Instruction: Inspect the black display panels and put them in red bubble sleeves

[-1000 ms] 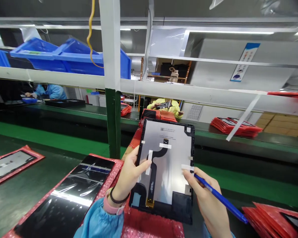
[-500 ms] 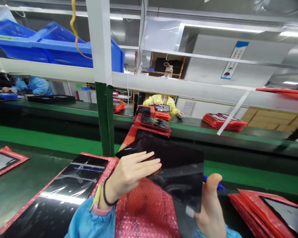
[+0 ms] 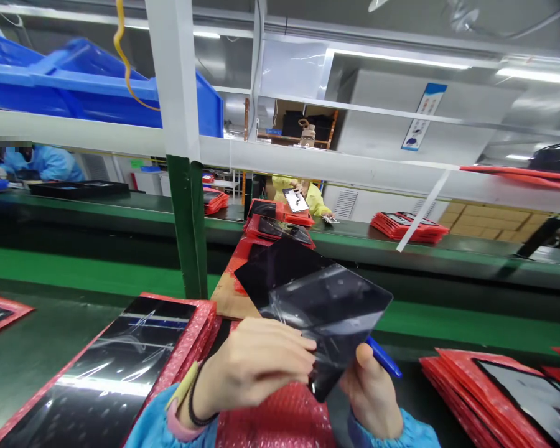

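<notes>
A glossy black screen panel (image 3: 326,295) is held up in front of me, tilted, its lower corner over a sheet of red bubble wrap (image 3: 280,420). My left hand (image 3: 256,367) is closed at the panel's lower left edge, fingertips against its face. Beside the lower right edge, my right hand (image 3: 373,392) is closed with the thumb raised. A blue pen (image 3: 383,358) sticks out behind that thumb; the hidden fingers may also touch the panel. To the left, more black panels (image 3: 98,367) lie on red bubble bags.
Red bags with grey-backed panels (image 3: 490,392) are stacked at right. A green post (image 3: 186,230) and white rail (image 3: 284,158) stand ahead, with blue bins (image 3: 98,87) above. Beyond, a co-worker in yellow (image 3: 315,199) handles a panel; another in blue (image 3: 51,163) sits far left.
The panel has turned, its lower right edge now slanting down to a corner between my hands. My left hand has moved down, and my right hand has shifted left, showing more of the pen.
</notes>
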Motion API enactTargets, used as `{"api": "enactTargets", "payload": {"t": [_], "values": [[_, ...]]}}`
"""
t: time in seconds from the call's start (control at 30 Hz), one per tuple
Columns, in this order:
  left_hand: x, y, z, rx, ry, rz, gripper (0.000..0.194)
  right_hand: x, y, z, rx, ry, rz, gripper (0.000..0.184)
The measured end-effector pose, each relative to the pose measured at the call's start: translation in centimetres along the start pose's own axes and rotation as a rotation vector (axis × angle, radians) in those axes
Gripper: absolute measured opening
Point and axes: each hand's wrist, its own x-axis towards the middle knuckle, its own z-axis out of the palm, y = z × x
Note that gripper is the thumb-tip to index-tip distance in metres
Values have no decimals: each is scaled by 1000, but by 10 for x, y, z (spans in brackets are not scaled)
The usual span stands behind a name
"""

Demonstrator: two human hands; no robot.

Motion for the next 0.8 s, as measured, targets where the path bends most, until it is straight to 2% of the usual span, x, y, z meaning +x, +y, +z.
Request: {"api": "enactTargets", "payload": {"t": [0.13,0.17,0.23,0.3,0.4,0.5,0.63,0.7,0.77,0.8], "values": [[-1,-13,6,26,443,-425,11,-2,12,-23,115,-103,129,48],[0,-15,6,19,515,-517,12,-3,17,-31,127,-116,138,49],[3,-18,3,-110,538,-647,16,-4,24,-44,153,-93,122,51],[6,-21,-3,-313,483,-734,19,-6,27,-51,177,-45,110,54],[8,-24,-10,-540,432,-836,24,-12,22,-45,207,26,133,59],[8,-25,-10,-732,523,-831,25,-18,15,-30,239,71,149,60],[9,-21,0,-896,880,-687,15,-12,14,-18,307,37,213,69],[8,-18,4,-916,1063,-623,9,-5,12,-13,247,139,187,60],[7,-14,7,-916,1170,-561,6,0,8,-6,159,248,113,51],[7,-13,8,-902,1201,-533,6,0,4,-1,126,245,75,51]]}}
